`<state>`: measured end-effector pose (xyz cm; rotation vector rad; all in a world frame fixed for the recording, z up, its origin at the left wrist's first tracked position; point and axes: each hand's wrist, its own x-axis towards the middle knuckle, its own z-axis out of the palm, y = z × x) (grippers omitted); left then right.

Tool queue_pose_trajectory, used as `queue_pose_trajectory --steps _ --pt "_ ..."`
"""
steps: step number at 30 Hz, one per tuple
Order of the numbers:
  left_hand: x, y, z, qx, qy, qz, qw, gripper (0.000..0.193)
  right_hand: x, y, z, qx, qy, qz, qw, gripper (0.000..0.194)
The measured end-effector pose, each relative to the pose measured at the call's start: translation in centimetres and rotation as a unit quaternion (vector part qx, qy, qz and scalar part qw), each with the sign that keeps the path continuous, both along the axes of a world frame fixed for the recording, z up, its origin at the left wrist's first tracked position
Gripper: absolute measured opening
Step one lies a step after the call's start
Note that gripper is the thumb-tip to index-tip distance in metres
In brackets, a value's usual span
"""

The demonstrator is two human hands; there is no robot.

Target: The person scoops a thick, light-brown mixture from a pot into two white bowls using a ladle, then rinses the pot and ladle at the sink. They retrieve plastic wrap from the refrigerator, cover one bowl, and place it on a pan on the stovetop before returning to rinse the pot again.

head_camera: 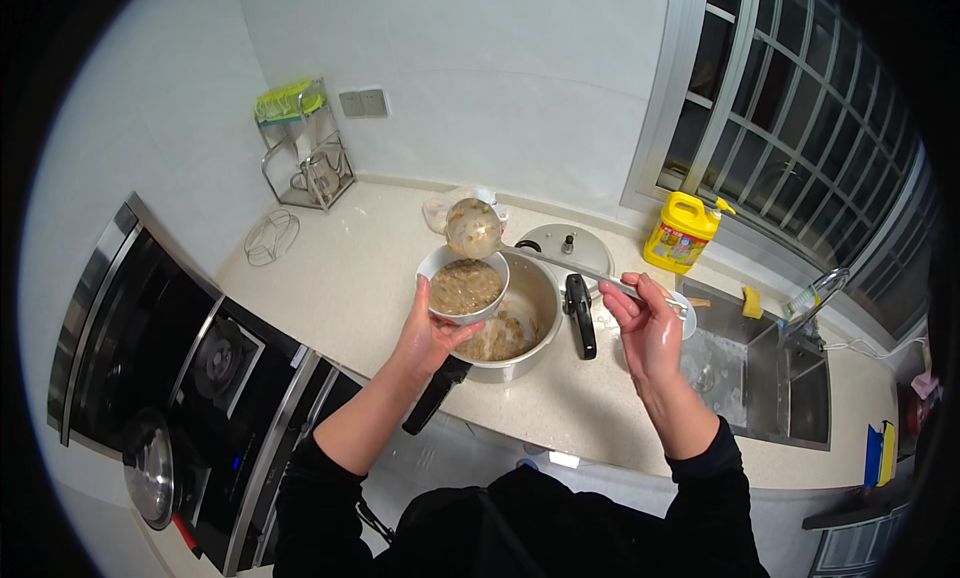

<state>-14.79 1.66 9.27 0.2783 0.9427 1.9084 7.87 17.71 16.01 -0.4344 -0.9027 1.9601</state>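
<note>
My left hand (pixel 433 336) grips a white bowl (pixel 484 310) from its left and underside; a brownish, porridge-like food (pixel 466 286) fills much of it. The bowl is over the left part of an open metal pressure cooker pot (pixel 551 293), where more of the same food lies at the bottom. My right hand (pixel 646 319) holds the long handle of a metal ladle (pixel 474 229), whose food-coated head is at the bowl's far rim. Behind the pot, the round metal lid (pixel 577 249) with a black knob rests on the counter.
A sink (pixel 724 360) with a faucet and yellow sponge lies to the right, beside a yellow detergent jug (pixel 679 236). A wire rack (pixel 309 150) and wire trivet (pixel 271 238) stand at the back left. A black stove (pixel 225 368) and a lidded pan (pixel 150 469) are at the left.
</note>
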Motion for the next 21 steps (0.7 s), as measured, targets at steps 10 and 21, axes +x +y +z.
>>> queue_pose_trajectory --steps 10,21 --pt "-4.0 -2.3 -0.9 -0.005 0.0 0.054 0.999 0.07 -0.4 3.7 -0.7 -0.068 0.012 -0.006 0.998 0.019" --pt "-12.2 -6.5 -11.7 -0.141 -0.113 0.223 0.958 0.061 -5.3 2.2 -7.3 0.288 -0.303 0.127 0.899 0.025"
